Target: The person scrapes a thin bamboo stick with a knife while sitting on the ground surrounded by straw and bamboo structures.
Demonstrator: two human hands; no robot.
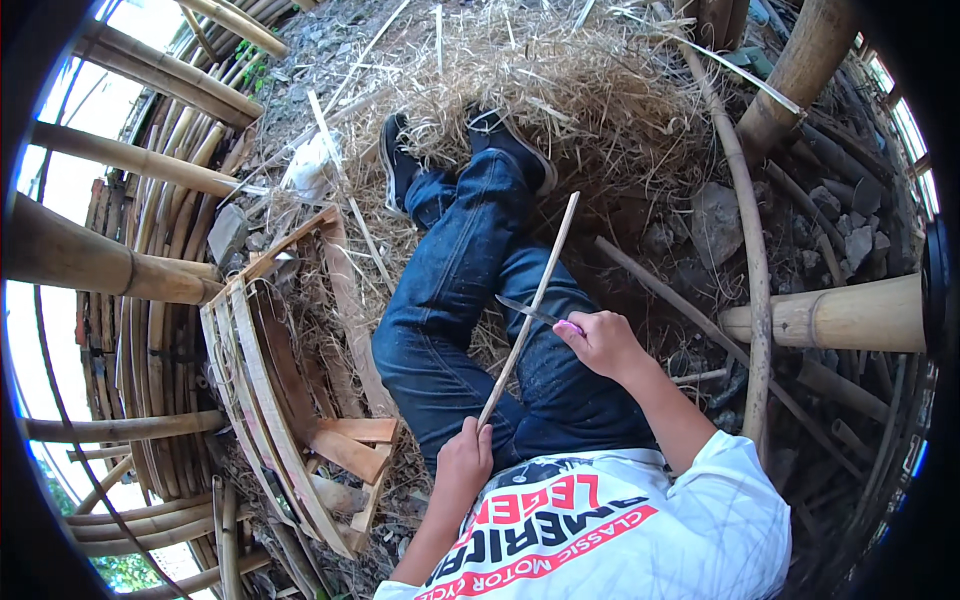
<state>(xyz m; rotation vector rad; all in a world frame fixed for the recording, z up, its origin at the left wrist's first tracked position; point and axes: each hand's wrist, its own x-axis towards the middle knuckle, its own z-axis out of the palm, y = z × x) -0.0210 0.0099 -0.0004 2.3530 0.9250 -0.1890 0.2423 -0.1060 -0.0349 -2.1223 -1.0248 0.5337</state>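
My left hand is closed round the lower end of a long, thin bamboo strip, near my waist. The strip slants up and away to the right over my jeans. In my right hand is a knife with a pinkish-purple handle, gripped in a closed fist. Its narrow blade points left and crosses the strip around the middle. Whether the edge presses into the strip I cannot tell. My legs are stretched out in front, dark shoes at the far end.
A heap of pale shavings covers the ground around my feet. To the left lies a broken wooden crate beside a bamboo fence. On the right are a long curved pole, thick bamboo posts and stones.
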